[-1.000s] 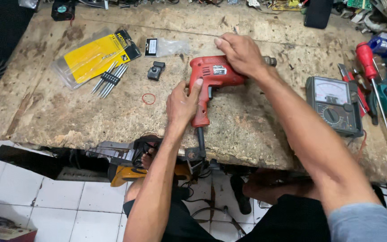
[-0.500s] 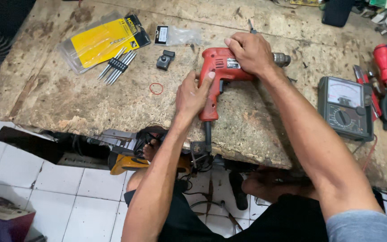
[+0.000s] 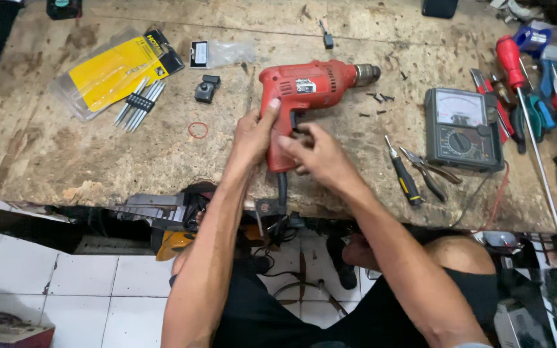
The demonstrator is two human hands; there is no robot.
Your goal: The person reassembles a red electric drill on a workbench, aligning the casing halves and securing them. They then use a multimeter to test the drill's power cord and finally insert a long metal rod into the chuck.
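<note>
Head view: a red electric drill [image 3: 311, 87], lying flat with chuck pointing right, was gripped at its handle by the left hand [image 3: 253, 132] and right hand [image 3: 317, 151], fingers curled narrowly

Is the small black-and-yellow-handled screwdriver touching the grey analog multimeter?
Apart. The head view shows bare benchtop and pliers between the screwdriver and the multimeter.

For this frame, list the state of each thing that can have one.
Red drill: lying on its side, chuck pointing right.
Left hand: gripping the drill's handle.
Right hand: fingers at the trigger.
Multimeter: lying face up.
Pliers: jaws shut.
</note>
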